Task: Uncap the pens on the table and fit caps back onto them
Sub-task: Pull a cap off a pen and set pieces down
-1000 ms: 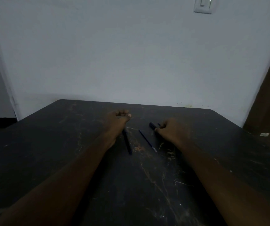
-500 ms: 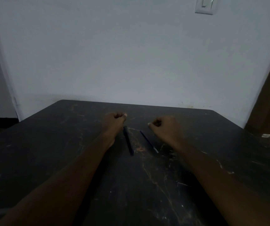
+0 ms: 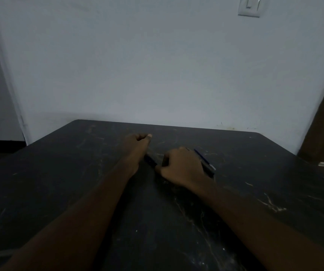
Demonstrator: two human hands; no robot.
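Dark pen [image 3: 151, 160] lies on table [image 3: 59, 192] between hands. Left hand [image 3: 137, 145] fisted, right hand [image 3: 182, 167] curled at its near end; cannot tell if either grips it. Blue pen [image 3: 204, 160] just beside right hand.

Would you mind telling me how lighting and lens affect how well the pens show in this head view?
Head view: dim and underexposed; the dark pen nearly merges with the black table between the left hand and right hand; the blue pen shows only faintly; the wide-angle lens bends the wall edges inward; no glare.
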